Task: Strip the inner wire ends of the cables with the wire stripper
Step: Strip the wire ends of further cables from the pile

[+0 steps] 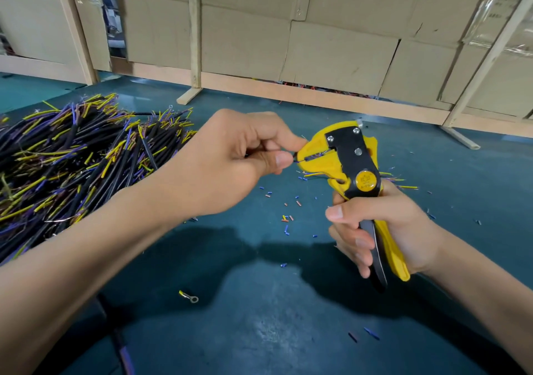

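Fingers of the left hand curl in, thumb and forefinger pinching a thin wire end right at the stripper's mouth; the rest of that cable is hidden inside the hand. Right hand wraps the handles of the yellow-and-black wire stripper, fingers curled round the grips, tool head up and leaning left. Wire end sits between the stripper's yellow jaws.

Teal mat covers the bench. Cardboard boxes behind a pale wooden frame run along the far side. Large heap of black cables with yellow, purple and brown inner wires lies far left, well apart from the stripper. Few more stripped wire ends show just behind the right hand. Snipped insulation bits, blue, orange and yellow, are scattered on the mat between the hands. One ring terminal with a yellow sleeve lies near centre.
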`<action>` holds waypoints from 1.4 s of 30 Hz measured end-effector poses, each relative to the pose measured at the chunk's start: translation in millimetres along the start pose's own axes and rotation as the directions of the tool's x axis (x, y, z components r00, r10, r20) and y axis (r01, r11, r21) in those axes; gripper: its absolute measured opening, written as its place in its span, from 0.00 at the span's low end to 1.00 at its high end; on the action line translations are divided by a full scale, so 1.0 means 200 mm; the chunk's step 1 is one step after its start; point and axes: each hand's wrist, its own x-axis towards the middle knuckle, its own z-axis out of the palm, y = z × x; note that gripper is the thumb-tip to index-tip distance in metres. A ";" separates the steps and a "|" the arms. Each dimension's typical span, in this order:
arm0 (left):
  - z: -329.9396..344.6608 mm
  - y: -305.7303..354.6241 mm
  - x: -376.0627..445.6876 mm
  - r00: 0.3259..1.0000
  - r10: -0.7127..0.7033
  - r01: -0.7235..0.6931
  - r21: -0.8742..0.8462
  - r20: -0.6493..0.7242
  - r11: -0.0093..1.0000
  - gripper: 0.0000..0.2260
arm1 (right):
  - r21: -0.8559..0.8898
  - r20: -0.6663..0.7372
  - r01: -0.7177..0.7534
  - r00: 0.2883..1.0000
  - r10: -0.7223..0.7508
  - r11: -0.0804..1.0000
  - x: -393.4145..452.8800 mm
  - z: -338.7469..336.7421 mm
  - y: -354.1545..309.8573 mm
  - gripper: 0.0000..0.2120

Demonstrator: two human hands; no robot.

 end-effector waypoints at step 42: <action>0.11 -0.03 -0.02 0.983 -0.157 0.112 -0.360 -0.098 0.926 0.07 | 0.146 -0.299 0.328 0.914 -0.274 0.933 0.02 0.06 -0.02 0.09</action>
